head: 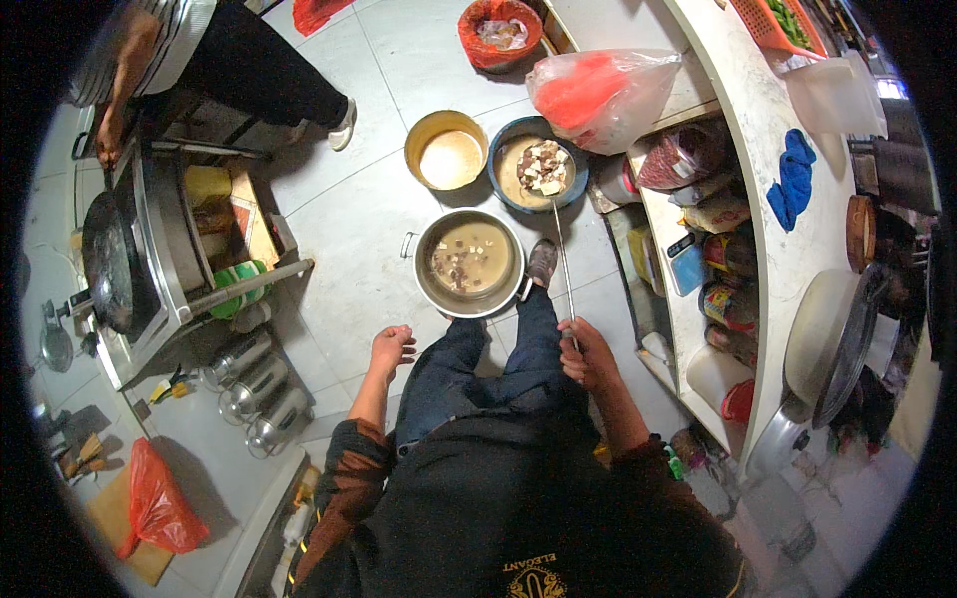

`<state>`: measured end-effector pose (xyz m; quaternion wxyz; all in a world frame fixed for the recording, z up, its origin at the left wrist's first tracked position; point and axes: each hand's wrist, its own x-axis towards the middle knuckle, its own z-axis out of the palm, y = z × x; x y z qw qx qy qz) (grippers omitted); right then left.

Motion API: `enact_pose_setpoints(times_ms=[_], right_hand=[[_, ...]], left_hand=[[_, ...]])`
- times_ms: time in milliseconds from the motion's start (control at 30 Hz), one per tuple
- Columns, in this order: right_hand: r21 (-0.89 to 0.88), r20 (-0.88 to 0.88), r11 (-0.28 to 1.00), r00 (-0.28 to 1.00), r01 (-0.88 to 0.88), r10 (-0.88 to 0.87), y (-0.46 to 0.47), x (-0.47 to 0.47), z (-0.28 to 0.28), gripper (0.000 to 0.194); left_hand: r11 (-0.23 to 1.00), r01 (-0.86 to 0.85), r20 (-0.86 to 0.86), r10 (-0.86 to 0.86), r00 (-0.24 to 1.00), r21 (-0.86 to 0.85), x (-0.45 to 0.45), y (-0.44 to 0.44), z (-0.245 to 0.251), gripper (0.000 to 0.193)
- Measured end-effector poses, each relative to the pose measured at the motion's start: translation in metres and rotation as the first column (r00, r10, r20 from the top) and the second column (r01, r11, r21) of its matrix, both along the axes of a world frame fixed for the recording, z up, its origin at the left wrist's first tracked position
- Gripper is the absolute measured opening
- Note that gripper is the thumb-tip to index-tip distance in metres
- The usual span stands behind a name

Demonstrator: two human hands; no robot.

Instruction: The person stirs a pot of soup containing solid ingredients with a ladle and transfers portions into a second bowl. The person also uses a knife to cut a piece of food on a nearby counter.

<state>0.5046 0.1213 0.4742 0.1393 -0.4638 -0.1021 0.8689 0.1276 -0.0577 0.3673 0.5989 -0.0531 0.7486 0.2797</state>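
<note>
My right hand (588, 353) grips the end of a long metal ladle handle (564, 261). The far end of the ladle, heaped with pale and dark brown cubes (543, 167), is over a blue-rimmed bucket (501, 183) of cloudy liquid. In front of my feet a large metal pot (421, 276) holds murky liquid with similar cubes floating in it. Beyond it, left of the bucket, stands a yellowish bucket (411, 161) with a whitish inside. My left hand (392, 350) is empty, fingers loosely curled and apart, short of the metal pot.
Another person (254, 67) stands at the upper left, one hand near a wok (108, 261) on a stove. A clear bag with red inside (598, 93) touches the bucket area. Shelves with jars and bags (688, 299) line the right; a red-lined bin (478, 56) is farther off.
</note>
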Motion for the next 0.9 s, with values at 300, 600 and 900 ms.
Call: enact_pose_setpoints(times_ms=[300,600,900], right_hand=[[0.097,0.276,0.992,0.956,0.076,-0.100,0.029,0.008,-0.067,0.027],[0.074,0.285,0.989,0.947,0.130,-0.146,0.040,0.026,-0.115,0.026],[-0.027,0.179,0.991,0.976,0.131,-0.125,0.049,0.039,-0.143,0.024]], left_hand=[[0.997,0.037,0.006,-0.036,0.999,-0.074,0.026,0.008,-0.004,0.025],[0.993,0.060,0.092,-0.051,0.994,-0.104,0.057,0.019,-0.018,0.022],[0.990,0.066,0.150,-0.047,0.988,-0.125,0.068,0.015,-0.029,0.021]])
